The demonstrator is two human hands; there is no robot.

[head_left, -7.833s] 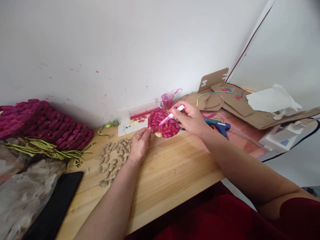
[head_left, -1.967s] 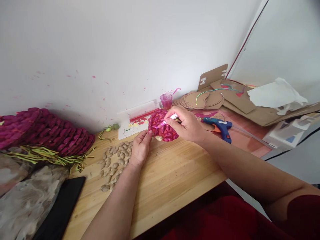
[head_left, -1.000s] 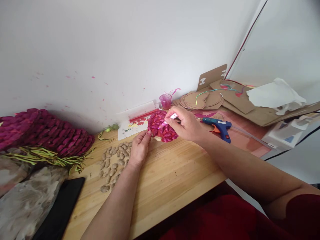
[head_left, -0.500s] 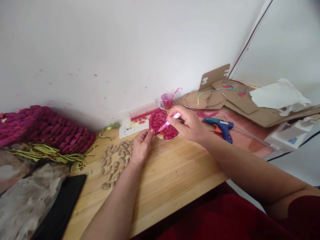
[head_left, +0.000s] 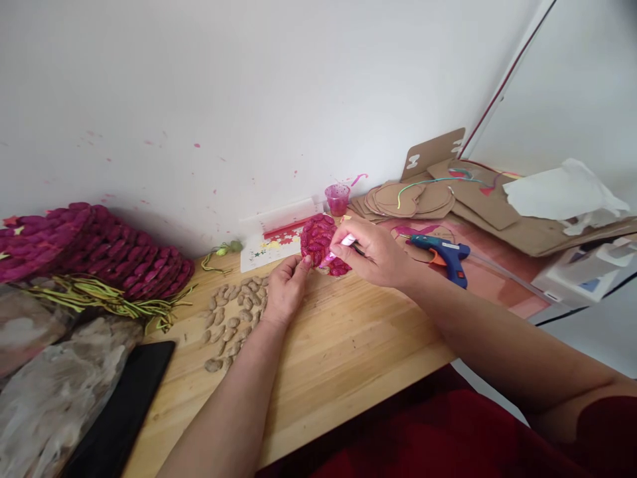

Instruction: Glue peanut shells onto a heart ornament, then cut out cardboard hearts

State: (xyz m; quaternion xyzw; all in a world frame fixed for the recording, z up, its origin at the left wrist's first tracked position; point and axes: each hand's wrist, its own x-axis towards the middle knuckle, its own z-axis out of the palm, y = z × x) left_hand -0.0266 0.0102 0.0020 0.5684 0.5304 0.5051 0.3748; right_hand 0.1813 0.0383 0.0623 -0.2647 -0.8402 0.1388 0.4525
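Left hand pinches the piece at its eight o'clock edge; right hand, fingers closed round the brush, slants it two-to-eight o'clock.

Magenta peanut piece (tilted), white-handled brush above.

Left hand grips a magenta piece; right hand holds a brush at it.
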